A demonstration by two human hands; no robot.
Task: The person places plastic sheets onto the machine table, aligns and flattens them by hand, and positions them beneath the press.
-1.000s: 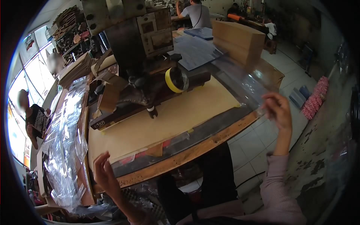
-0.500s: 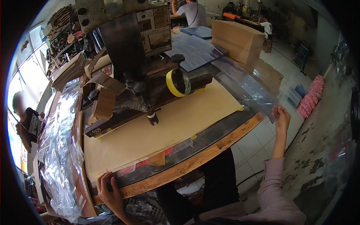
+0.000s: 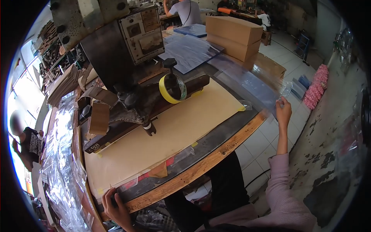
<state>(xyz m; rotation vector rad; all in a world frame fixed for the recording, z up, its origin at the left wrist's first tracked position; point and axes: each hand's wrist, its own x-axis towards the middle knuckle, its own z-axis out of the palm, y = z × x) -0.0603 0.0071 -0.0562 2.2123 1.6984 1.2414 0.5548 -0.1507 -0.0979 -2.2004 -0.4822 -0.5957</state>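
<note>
My right hand (image 3: 284, 110) is out past the right end of the worktable, fingers pinched on the end of a clear plastic sheet (image 3: 253, 83). That sheet stretches back over the dark tabletop and is blurred near the hand. My left hand (image 3: 115, 208) rests at the front left corner of the table, thumb apart from the fingers, beside a large tan board (image 3: 162, 135). The board lies under a dark metal press bar (image 3: 116, 133). A roll of yellow tape (image 3: 167, 91) hangs on the bar's knob.
A wooden strip (image 3: 201, 170) edges the table's front. Cardboard boxes (image 3: 234, 33) and a stack of bluish plastic sheets (image 3: 191, 52) are at the back. Crumpled clear plastic (image 3: 58, 166) lines the left side. Other people are at the left and the back; a pink bundle (image 3: 317, 87) is right.
The head view has shifted slightly. My right hand has closed from looser fingers to a pinch, and the end of the clear sheet now stands up above it. My left hand stays at the corner.
</note>
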